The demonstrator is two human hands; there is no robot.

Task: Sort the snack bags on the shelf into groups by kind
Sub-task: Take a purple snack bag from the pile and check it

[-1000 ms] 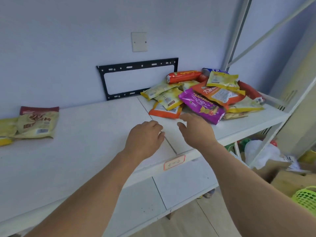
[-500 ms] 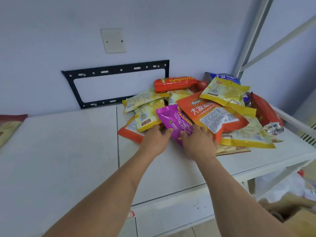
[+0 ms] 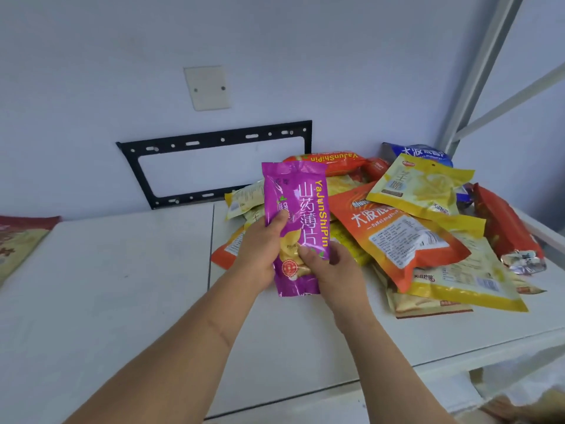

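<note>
A purple snack bag (image 3: 301, 203) stands upright above the white shelf (image 3: 122, 286), held by both hands. My left hand (image 3: 260, 249) grips its left edge with the thumb on the front. My right hand (image 3: 333, 270) grips its lower right part. Behind and to the right lies a pile of snack bags: a large orange bag (image 3: 394, 237), a yellow bag (image 3: 419, 188) on top, a long red-orange bag (image 3: 333, 159) at the back, a blue bag (image 3: 425, 153), a red bag (image 3: 507, 228) at the far right. At the left edge lies a beige and dark red bag (image 3: 18, 240).
A black metal bracket (image 3: 214, 139) is fixed to the wall behind the shelf, under a blank wall plate (image 3: 207, 88). A white shelf post (image 3: 477, 68) rises at the right. A lower shelf board (image 3: 336, 405) shows beneath the front edge.
Both hands reached into the pile, took hold of the purple bag and lifted it upright off the shelf. The view moved closer to the pile.
</note>
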